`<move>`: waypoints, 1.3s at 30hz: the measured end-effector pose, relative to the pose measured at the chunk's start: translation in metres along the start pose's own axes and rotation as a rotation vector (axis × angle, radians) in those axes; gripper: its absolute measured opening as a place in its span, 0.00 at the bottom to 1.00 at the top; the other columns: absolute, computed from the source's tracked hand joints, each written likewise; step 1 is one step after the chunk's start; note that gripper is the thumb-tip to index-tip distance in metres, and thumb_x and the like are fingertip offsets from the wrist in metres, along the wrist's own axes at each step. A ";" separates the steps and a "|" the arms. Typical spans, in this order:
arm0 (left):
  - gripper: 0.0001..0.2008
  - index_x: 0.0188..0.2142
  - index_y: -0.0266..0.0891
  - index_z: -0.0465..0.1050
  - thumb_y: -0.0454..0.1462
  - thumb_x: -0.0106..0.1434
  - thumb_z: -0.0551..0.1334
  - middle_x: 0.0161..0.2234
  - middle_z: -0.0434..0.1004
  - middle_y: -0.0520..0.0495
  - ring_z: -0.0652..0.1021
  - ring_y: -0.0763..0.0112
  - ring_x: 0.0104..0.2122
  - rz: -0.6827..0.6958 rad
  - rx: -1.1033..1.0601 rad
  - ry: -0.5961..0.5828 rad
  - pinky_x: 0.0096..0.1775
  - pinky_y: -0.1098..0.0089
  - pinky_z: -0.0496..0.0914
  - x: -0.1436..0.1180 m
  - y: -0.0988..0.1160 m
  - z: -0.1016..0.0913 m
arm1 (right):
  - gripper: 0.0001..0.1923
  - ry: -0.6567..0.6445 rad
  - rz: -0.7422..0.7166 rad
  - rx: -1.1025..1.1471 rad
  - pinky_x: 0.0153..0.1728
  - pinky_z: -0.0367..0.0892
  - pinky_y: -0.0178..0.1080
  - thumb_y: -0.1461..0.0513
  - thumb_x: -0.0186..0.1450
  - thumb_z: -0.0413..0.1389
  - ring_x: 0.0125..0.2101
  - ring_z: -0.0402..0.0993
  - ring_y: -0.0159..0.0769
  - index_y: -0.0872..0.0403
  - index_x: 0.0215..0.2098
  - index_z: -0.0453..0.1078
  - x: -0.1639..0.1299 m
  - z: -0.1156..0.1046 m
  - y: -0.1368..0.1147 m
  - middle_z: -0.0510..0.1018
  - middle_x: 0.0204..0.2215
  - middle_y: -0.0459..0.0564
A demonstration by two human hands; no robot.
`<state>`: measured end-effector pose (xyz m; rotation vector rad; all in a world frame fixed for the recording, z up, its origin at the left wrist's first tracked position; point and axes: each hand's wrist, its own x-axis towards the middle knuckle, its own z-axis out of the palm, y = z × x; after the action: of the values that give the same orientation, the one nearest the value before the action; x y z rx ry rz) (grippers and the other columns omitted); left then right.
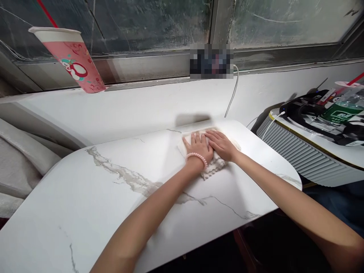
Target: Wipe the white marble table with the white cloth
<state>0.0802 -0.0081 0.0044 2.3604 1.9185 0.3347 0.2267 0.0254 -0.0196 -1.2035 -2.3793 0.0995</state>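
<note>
A white cloth (212, 169) with a scalloped edge lies on the white marbled tabletop (136, 212), towards its far right part. Flat on the cloth rests my left hand (200, 147), its fingers spread and a pink beaded bracelet round the wrist. My right hand (222, 145) is pressed on the cloth just beside it, fingers stretched out towards the left and touching or nearly touching the left hand. Neither hand is wrapped round anything. Much of the cloth is hidden under both palms.
On the window ledge stand a pink paper cup (76, 62) with a red straw and a blurred-out device (212, 61) with a white cable (235, 91). A ribbed white cabinet (307, 151) at the right holds a green-labelled bottle (339, 112) and black gear. Grey fabric (19, 159) hangs at left.
</note>
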 end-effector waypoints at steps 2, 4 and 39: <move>0.31 0.67 0.32 0.53 0.43 0.70 0.40 0.69 0.50 0.38 0.51 0.52 0.68 0.033 -0.001 -0.024 0.64 0.37 0.40 -0.029 0.008 -0.003 | 0.27 0.004 0.001 0.010 0.65 0.52 0.57 0.55 0.73 0.36 0.65 0.57 0.48 0.58 0.63 0.62 -0.029 -0.009 -0.018 0.65 0.63 0.59; 0.31 0.68 0.30 0.52 0.44 0.70 0.40 0.69 0.48 0.37 0.50 0.50 0.69 0.088 -0.006 -0.052 0.64 0.36 0.39 -0.057 0.015 -0.006 | 0.28 0.008 0.018 0.027 0.65 0.52 0.57 0.54 0.74 0.37 0.65 0.55 0.48 0.57 0.65 0.60 -0.059 -0.020 -0.039 0.64 0.64 0.59; 0.30 0.67 0.31 0.52 0.42 0.69 0.42 0.69 0.51 0.37 0.53 0.51 0.68 -0.078 0.056 -0.041 0.64 0.38 0.41 -0.010 -0.064 -0.022 | 0.23 -0.027 -0.040 0.130 0.62 0.54 0.50 0.61 0.67 0.44 0.58 0.63 0.45 0.58 0.57 0.66 0.059 0.024 -0.056 0.71 0.58 0.57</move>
<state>0.0124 -0.0061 0.0117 2.2996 2.0204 0.2279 0.1451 0.0407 -0.0036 -1.1005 -2.3784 0.2544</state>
